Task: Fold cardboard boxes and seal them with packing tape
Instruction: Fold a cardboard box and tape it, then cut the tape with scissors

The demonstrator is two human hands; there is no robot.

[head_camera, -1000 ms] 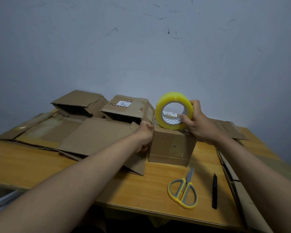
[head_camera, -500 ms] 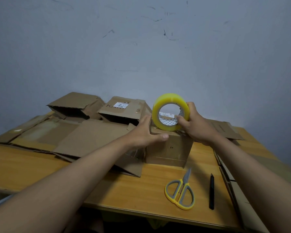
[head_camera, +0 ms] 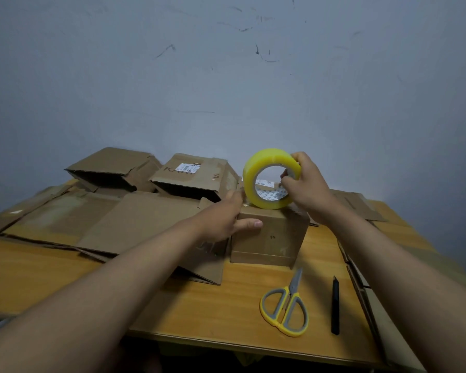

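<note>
Right now your right hand (head_camera: 308, 188) holds the yellow roll of packing tape (head_camera: 269, 181) standing on its edge on top of the small cardboard box (head_camera: 271, 234). Your thumb is hooked inside the hole of the roll and your fingers curl over its outer side. The roll touches the top of the box, toward the back edge.

Your left hand (head_camera: 223, 220) lies flat on the left side of that box, at about 9 o'clock from it. The fingers are straight and reach up to the top edge next to the roll, and the thumb (head_camera: 249, 224) presses on the front face. It is not wrapped around anything.

The small box sits near the middle of the wooden table (head_camera: 199, 313). Flat sheets of cardboard (head_camera: 135, 224) lie at 9 o'clock from it, and one sheet is tucked under your left wrist. Two open boxes lie on their sides at 10 and 11 o'clock, one plain (head_camera: 113, 168) and one with a white label (head_camera: 194, 175).

Yellow and grey scissors (head_camera: 287, 309) lie closed at 6 o'clock from the small box, tips pointing to it. A thin black pen (head_camera: 335, 305) lies just beside them, at 3 o'clock from the scissors. More flat cardboard (head_camera: 361, 205) lies at 3 o'clock from the box.
</note>
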